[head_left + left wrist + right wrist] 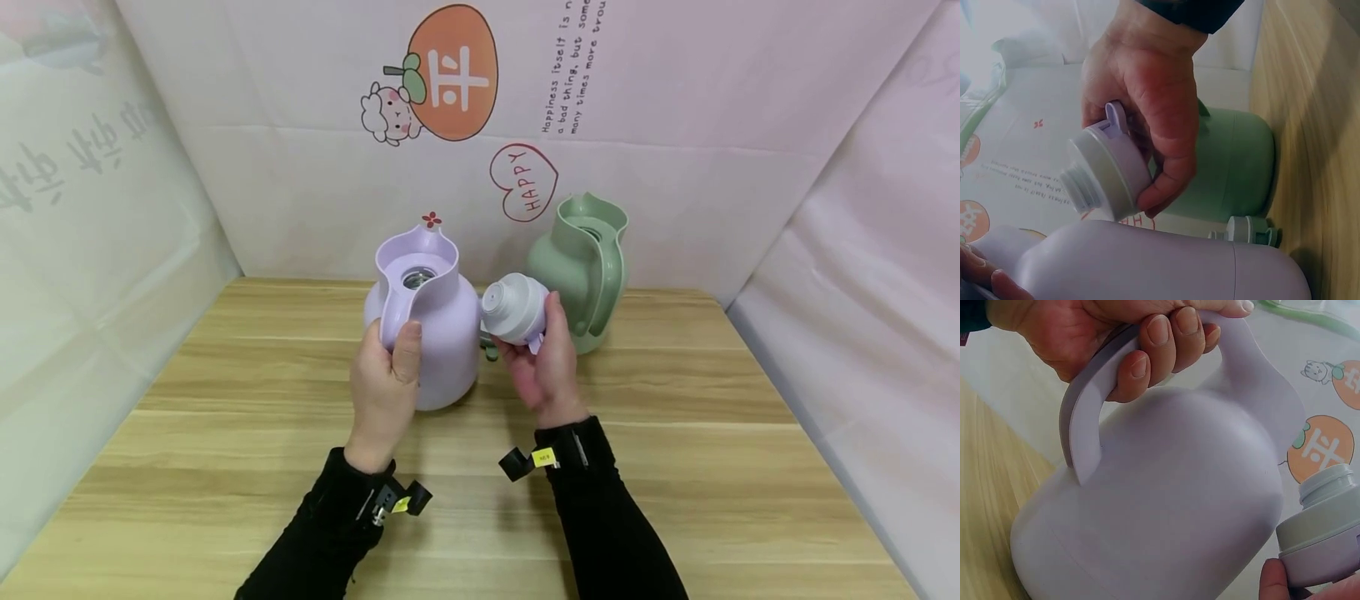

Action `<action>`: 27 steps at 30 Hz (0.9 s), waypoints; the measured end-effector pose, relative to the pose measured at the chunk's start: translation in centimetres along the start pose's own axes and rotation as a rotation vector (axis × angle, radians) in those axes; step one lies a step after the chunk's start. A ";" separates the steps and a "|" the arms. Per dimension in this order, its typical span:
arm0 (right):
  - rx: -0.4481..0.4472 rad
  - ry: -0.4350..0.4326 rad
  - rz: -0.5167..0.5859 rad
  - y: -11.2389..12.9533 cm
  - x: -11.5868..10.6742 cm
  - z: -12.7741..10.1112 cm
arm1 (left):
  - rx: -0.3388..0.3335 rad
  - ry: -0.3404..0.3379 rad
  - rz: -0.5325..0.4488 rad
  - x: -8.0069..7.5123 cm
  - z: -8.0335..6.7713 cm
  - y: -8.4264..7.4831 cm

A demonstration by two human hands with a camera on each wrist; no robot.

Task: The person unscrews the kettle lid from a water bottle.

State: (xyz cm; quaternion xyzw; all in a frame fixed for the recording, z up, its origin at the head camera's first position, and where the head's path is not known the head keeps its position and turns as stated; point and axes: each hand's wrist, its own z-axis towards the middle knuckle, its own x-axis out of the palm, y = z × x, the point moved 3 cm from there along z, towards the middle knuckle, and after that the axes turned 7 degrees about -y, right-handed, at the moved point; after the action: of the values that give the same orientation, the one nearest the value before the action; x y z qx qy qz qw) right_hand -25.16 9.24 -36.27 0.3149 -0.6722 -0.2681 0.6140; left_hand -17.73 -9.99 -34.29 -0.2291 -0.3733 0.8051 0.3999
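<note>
A lilac jug (442,342) stands upright on the wooden table (225,467), its mouth uncovered. My left hand (386,375) grips its handle (1085,425), fingers curled through and thumb on top. My right hand (547,358) holds the jug's stopper lid (513,310), grey-white with a lilac base, just right of the jug and off the table. In the left wrist view the lid (1107,172) points its threaded end toward the lilac jug (1147,262). In the right wrist view the lid (1325,531) sits at the lower right beside the jug's body (1166,506).
A green jug (585,267) of the same shape stands behind and right, lid off. Its green stopper (1247,230) lies on the table between the two jugs. Printed cloth walls (675,125) close in the back and sides. Bare tabletop stretches in front.
</note>
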 end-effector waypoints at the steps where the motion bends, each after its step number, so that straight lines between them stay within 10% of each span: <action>1: 0.008 -0.004 0.001 -0.1 -0.1 0.1 | -0.001 -0.003 0.005 0.0 0.1 0.1; 27: 0.158 0.013 0.030 -1.9 -0.3 0.4 | -0.028 -0.063 0.084 -1.6 2.0 1.4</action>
State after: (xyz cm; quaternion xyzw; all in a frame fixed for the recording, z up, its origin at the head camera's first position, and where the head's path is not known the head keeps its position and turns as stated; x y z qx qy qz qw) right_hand -25.37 8.25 -37.92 0.3540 -0.6918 -0.2030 0.5957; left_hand -18.76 -12.72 -34.09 -0.2247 -0.3872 0.8227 0.3504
